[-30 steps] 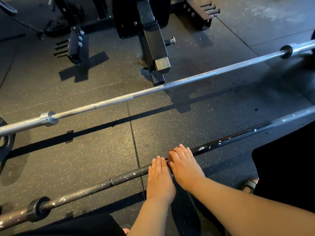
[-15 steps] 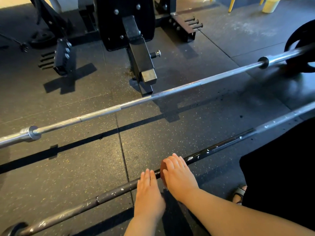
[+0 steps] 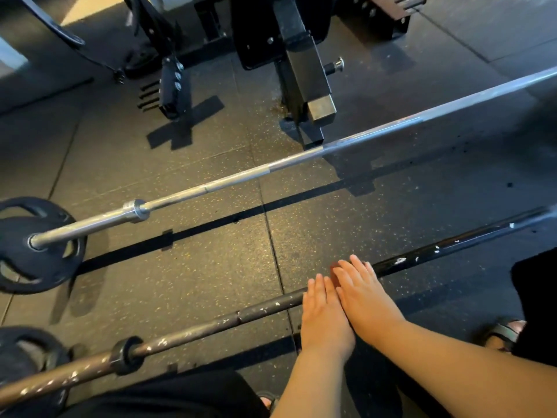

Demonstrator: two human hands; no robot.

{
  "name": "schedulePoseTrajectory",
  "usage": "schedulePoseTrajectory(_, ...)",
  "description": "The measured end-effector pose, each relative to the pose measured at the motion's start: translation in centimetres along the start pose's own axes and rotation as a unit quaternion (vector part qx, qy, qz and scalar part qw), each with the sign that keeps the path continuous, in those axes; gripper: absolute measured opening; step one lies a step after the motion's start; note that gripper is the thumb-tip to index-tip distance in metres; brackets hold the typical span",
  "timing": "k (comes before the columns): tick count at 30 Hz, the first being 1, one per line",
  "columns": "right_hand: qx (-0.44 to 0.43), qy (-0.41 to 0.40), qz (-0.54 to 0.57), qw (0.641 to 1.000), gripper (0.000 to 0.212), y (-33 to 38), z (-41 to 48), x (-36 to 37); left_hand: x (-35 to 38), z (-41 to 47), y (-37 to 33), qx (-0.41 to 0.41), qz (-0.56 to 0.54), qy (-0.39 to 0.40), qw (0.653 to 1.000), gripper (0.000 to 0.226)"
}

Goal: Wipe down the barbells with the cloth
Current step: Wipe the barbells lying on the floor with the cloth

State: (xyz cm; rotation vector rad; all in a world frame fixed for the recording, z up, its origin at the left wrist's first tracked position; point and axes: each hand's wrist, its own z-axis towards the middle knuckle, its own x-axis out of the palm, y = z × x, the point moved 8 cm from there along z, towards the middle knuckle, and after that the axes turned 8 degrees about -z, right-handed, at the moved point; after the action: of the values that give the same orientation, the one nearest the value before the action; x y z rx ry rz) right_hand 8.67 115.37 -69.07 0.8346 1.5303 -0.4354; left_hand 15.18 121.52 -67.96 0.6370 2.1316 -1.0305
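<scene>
Head: dark barbell (image 3: 262,308) long axis runs lower-left to upper-right

**Two hands on the dark bar**

Two barbells lie side by side on the speckled rubber floor (image 3: 196,267), running from lower left to upper right. The left hand (image 3: 324,316) and right hand (image 3: 363,294) rest next to each other, touching, on the near dark bar (image 3: 262,308), whose finish is chipped. Both hands' fingers lie straight across it. A sliver of reddish cloth (image 3: 334,270) shows under the right hand's fingers. The silver bar (image 3: 301,159) lies beyond, well apart, its left end through a black plate (image 3: 30,267). A black rack (image 3: 304,70) stands behind it. A sandalled foot (image 3: 501,331) shows at right.
</scene>
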Motion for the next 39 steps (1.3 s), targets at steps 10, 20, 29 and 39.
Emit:
schedulePoseTrajectory(10,0.020,-0.004,0.028,0.999,0.052,-0.8,0.0,0.4,0.0,0.3,0.4,0.005,-0.003,-0.011,1.000,0.081)
schedulePoseTrajectory(20,0.047,0.001,0.024,0.999,0.055,-0.7,0.0,-0.6,0.0,0.6,0.3,0.011,-0.007,-0.006,1.000,0.076)
schedulePoseTrajectory(29,0.075,-0.008,0.017,0.997,0.054,-1.4,0.2,-1.1,0.0,0.9,0.1,0.003,0.015,0.005,1.000,0.077)
schedulePoseTrajectory(39,0.104,-0.040,0.031,0.993,0.057,-2.6,0.0,-0.5,0.3,0.2,0.4,-0.002,0.011,0.020,1.000,0.086)
